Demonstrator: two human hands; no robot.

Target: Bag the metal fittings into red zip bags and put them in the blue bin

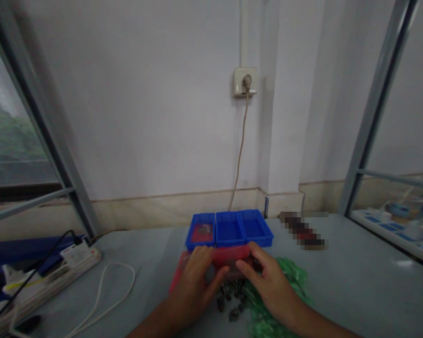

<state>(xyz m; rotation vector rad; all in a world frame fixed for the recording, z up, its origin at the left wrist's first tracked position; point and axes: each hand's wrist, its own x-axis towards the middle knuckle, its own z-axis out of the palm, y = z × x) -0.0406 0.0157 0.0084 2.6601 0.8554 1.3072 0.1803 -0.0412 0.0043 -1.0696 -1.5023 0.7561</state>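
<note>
My left hand (193, 281) and my right hand (268, 279) both grip a red plastic bag (229, 256), fingers curled round its edges just in front of the blue trays. Under the bag lies a heap of small dark parts (232, 300) on the grey table (356, 286). A crumpled green plastic bag (289, 281) lies beneath my right wrist. Three blue trays (229, 228) stand in a row beyond my hands; the left tray (201, 231) holds something reddish with dark bits, the other two look bare.
A white power strip (79, 253) with a black plug and a looping white cable (116, 281) lies at the left. A wall socket (245, 82) with a hanging cord is behind. Metal frame posts stand left and right; another bench with blue items (402, 225) is at the right.
</note>
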